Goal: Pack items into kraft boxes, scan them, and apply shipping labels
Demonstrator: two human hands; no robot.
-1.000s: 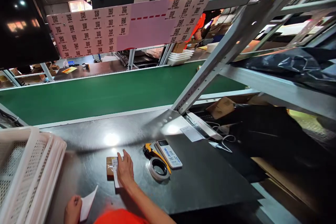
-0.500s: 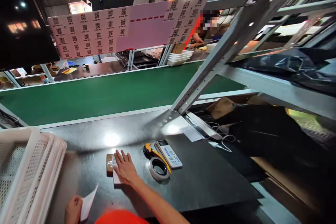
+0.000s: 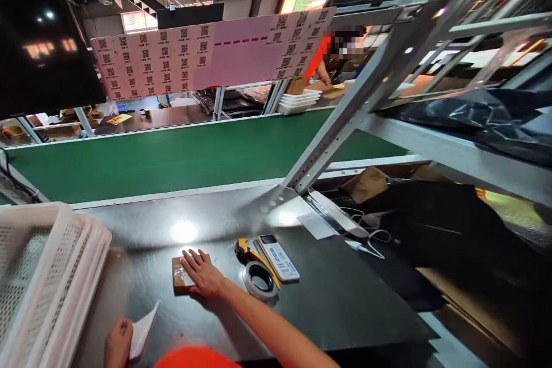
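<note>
The room is a big workshop with stairs and bright windows far at the back. A long green conveyor belt (image 3: pixel 181 158) runs across behind the gray desk (image 3: pixel 328 305). Over the belt hangs a pink board (image 3: pixel 241 60) with lots of little square codes on it. A big black screen (image 3: pixel 43 40) is at the top left.

The small brown cardboard box (image 3: pixel 178 282) lies flat on the desk, near the middle. The right hand (image 3: pixel 206 277) is flat on top of it, with the fingers straight and a bit spread. It is pressed on the box and not wrapped around it. Part of a white label (image 3: pixel 184 279) shows beside the fingers. The left hand (image 3: pixel 118 340) is curled up near the front of the desk, pinching a white paper (image 3: pixel 143 329) that sticks up at a slant.

To the right of the box are a yellow tape cutter (image 3: pixel 246 246) with a roll of tape (image 3: pixel 250 283) and, just beside them, what looks like a white phone (image 3: pixel 279 259). Farther right are a sheet of paper (image 3: pixel 317 225) and a white cord (image 3: pixel 375 250). White plastic baskets (image 3: pixel 81 264) are stacked on the left. Across the belt, a person in an orange sleeve (image 3: pixel 317 60) is near some white trays (image 3: pixel 298 104).
</note>
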